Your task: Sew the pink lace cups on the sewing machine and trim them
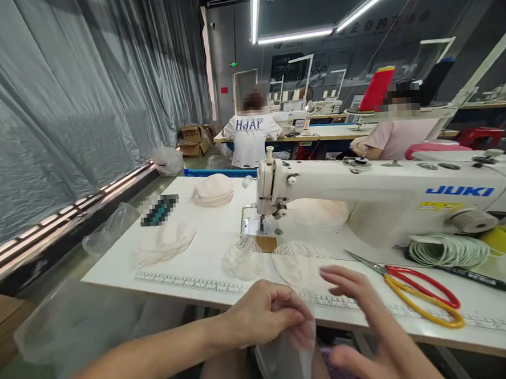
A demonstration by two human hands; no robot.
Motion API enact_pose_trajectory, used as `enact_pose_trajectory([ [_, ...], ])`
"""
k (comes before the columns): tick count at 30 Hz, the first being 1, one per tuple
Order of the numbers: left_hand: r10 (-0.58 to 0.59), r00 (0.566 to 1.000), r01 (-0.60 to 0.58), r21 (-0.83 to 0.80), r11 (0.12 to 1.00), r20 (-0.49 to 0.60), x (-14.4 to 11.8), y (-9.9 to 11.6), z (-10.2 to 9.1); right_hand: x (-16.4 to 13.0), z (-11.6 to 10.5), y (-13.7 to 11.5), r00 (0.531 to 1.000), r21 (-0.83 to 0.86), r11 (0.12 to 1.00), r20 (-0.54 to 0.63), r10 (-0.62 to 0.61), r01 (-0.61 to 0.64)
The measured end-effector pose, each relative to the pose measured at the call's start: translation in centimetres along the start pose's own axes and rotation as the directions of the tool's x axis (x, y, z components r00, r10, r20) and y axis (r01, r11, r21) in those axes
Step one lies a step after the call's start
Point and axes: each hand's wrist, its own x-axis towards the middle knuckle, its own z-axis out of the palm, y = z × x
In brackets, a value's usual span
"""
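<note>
My left hand point(274, 309) is closed on the top of a clear plastic bag point(284, 362), which hangs down over my lap. Some of its fingers show through the film. To the right, my right hand point(370, 322) is open with fingers apart, holding nothing, in front of the table's edge. Just beyond my hands, two flat pale lace-like pieces with stringy edges, a left one point(244, 263) and a right one point(298, 262), lie before the needle of a white sewing machine point(390, 189). Red-and-yellow-handled scissors point(422, 293) rest beside my right hand.
Stacks of pale pieces lie left of the machine, one nearer point(166, 243) and one farther point(213, 190). A coil of pale green cord point(447, 250) sits at right. A ruler strip point(190, 282) follows the front edge. Two people sit farther off.
</note>
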Motion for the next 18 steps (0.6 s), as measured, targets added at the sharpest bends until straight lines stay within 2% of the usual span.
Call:
enact_pose_trajectory([
  [2, 0.061, 0.998, -0.058, 0.11, 0.992, -0.026, -1.9, 0.3, -0.6, 0.4, 1.6, 0.0, 0.966, 0.197, 0.96, 0.204, 0.158, -0.198],
  [4, 0.11, 0.992, -0.093, 0.232, 0.968, -0.063, -3.7, 0.6, -1.4, 0.9, 3.1, -0.4, 0.879, 0.35, 0.864, 0.435, 0.193, -0.363],
  [6, 0.101, 0.991, -0.072, 0.29, 0.954, -0.088, -5.2, 0.5, -2.2, 1.4, 4.2, -1.1, 0.827, 0.395, 0.802, 0.525, 0.202, -0.447],
  [9, 0.033, 0.994, -0.009, 0.229, 0.973, -0.102, -6.1, -0.6, -3.0, 1.9, 4.8, -2.4, 0.813, 0.376, 0.806, 0.545, 0.206, -0.457],
  [12, -0.018, 0.99, 0.04, 0.158, 0.987, -0.139, -5.8, -1.7, -3.2, 1.9, 5.0, -3.3, 0.806, 0.299, 0.849, 0.549, 0.22, -0.435],
  [15, -0.075, 0.986, 0.1, 0.169, 0.981, -0.149, -5.1, -1.9, -3.2, 1.6, 5.3, -3.6, 0.841, 0.22, 0.881, 0.461, 0.285, -0.419],
  [18, -0.125, 0.989, 0.139, 0.194, 0.971, -0.081, -4.8, -1.3, -3.4, 1.3, 5.6, -3.2, 0.863, 0.137, 0.907, 0.393, 0.319, -0.398],
])
